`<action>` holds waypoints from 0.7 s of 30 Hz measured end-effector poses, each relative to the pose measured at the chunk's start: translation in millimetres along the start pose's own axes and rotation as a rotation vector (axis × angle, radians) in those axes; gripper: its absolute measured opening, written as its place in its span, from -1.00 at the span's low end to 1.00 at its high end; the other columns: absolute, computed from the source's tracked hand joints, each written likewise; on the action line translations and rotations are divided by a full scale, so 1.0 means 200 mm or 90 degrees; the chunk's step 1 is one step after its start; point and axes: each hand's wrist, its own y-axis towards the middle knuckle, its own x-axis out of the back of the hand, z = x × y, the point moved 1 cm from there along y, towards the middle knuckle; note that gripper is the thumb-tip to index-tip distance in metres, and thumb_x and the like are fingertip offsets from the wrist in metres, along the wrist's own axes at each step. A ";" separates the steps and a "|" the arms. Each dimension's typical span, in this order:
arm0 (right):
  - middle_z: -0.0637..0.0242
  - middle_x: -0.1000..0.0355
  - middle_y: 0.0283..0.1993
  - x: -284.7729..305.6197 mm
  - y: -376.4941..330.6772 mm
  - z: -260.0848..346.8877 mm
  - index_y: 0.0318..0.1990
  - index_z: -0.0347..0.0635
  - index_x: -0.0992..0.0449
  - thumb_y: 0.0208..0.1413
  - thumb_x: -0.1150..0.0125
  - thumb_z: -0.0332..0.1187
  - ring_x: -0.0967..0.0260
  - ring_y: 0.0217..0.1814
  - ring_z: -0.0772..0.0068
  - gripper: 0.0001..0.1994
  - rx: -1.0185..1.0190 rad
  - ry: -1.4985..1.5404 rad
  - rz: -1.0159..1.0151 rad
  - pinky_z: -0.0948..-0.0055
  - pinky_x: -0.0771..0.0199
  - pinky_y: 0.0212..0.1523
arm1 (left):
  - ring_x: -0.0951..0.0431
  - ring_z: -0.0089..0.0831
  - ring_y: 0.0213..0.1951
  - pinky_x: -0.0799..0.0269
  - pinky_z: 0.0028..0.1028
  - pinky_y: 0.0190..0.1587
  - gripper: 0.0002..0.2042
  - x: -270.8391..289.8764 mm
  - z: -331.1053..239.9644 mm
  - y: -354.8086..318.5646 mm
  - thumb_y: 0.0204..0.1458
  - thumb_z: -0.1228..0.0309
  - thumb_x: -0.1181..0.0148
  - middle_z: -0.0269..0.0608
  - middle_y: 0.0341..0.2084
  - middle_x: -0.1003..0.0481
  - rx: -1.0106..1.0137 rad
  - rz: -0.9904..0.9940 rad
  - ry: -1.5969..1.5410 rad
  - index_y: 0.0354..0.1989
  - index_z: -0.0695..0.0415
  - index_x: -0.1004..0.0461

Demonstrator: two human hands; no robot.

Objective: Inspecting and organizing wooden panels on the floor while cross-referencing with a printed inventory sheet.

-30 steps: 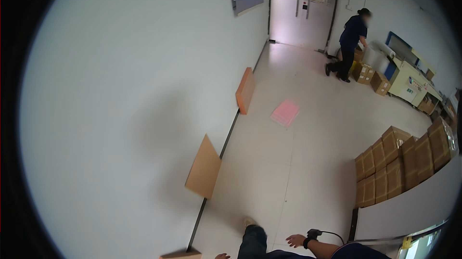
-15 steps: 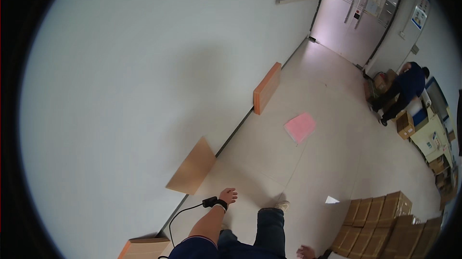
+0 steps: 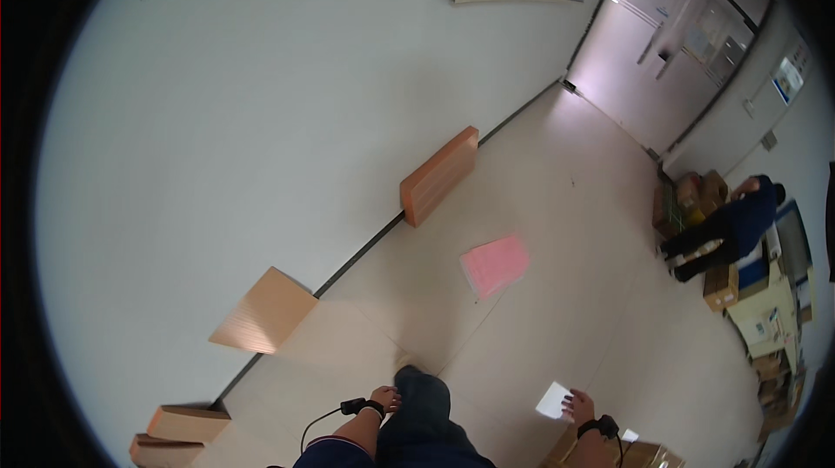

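My left hand [image 3: 388,398] hangs beside my left thigh, a black strap and a cabled device at its wrist. Its fingers are loosely bent and hold nothing that I can see. At the lower right my right hand [image 3: 577,406] has its fingers apart and also looks free of any object. A white sheet [image 3: 551,400] shows on the floor just beside its fingertips; it seems to lie below the hand rather than in it. Ahead on the floor lies a pink sheet-like pack [image 3: 496,266].
Cardboard boxes [image 3: 639,453] stand at the lower right. Along the left wall lean a flat cardboard panel [image 3: 265,310] and an orange-brown carton [image 3: 439,177]. A person [image 3: 739,220] bends by boxes and a cluttered table [image 3: 770,316] at right. Glass doors [image 3: 674,42] close the far end.
I have moved forward along the floor, so the pink pack and wall panels sit nearer and further left. My right hand has swung up into view; my left hand has dropped back.
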 end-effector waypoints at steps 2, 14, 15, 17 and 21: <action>0.23 -0.36 -0.26 -0.06 0.15 0.32 -0.06 -0.17 -0.26 0.07 0.18 -0.39 -0.37 -0.36 0.42 -0.73 0.034 -0.035 0.005 0.48 -0.43 -0.44 | -0.39 -0.40 -0.56 -0.37 -0.49 -0.52 -0.73 -0.13 -0.01 0.16 -0.05 0.48 0.11 -0.11 -0.43 -0.38 0.040 0.155 -0.116 -0.12 0.12 -0.28; 0.21 -0.39 -0.35 0.38 0.82 0.31 -0.09 -0.24 -0.30 0.05 0.16 -0.38 -0.40 -0.37 0.39 -0.73 -0.221 -0.371 0.277 0.46 -0.41 -0.46 | -0.29 -0.17 -0.01 -0.16 -0.31 0.05 -0.50 -1.59 -0.41 0.55 -0.13 0.04 0.00 -0.08 -0.07 -0.33 -0.228 0.329 0.863 -0.05 0.08 -0.32; 0.16 -0.35 -0.21 0.40 0.84 0.40 -0.04 -0.18 -0.28 0.06 0.12 -0.31 -0.37 -0.26 0.29 -0.69 -0.254 -0.359 0.294 0.35 -0.38 -0.30 | -0.28 -0.13 -0.01 -0.13 -0.28 0.07 -0.50 -1.57 -0.36 0.61 -0.13 0.01 0.02 -0.08 -0.08 -0.33 -0.203 0.316 0.859 -0.04 0.05 -0.32; 0.11 -0.32 -0.07 0.51 0.95 0.52 0.02 -0.12 -0.26 0.08 0.08 -0.23 -0.33 -0.14 0.19 -0.65 -0.288 -0.347 0.296 0.23 -0.34 -0.14 | -0.27 -0.13 0.00 -0.11 -0.29 0.08 -0.49 -1.67 -0.42 0.66 -0.12 0.00 0.04 -0.07 -0.08 -0.33 -0.188 0.281 0.840 -0.03 0.05 -0.31; 0.10 -0.32 -0.12 0.82 1.48 0.65 0.03 -0.14 -0.22 0.09 0.10 -0.23 -0.34 -0.17 0.16 -0.63 -0.361 -0.244 0.213 0.20 -0.36 -0.21 | -0.20 -0.16 0.07 -0.05 -0.31 0.12 -0.47 -1.95 -0.56 0.73 -0.08 -0.02 0.11 -0.07 0.00 -0.26 -0.162 0.238 0.738 0.01 0.06 -0.27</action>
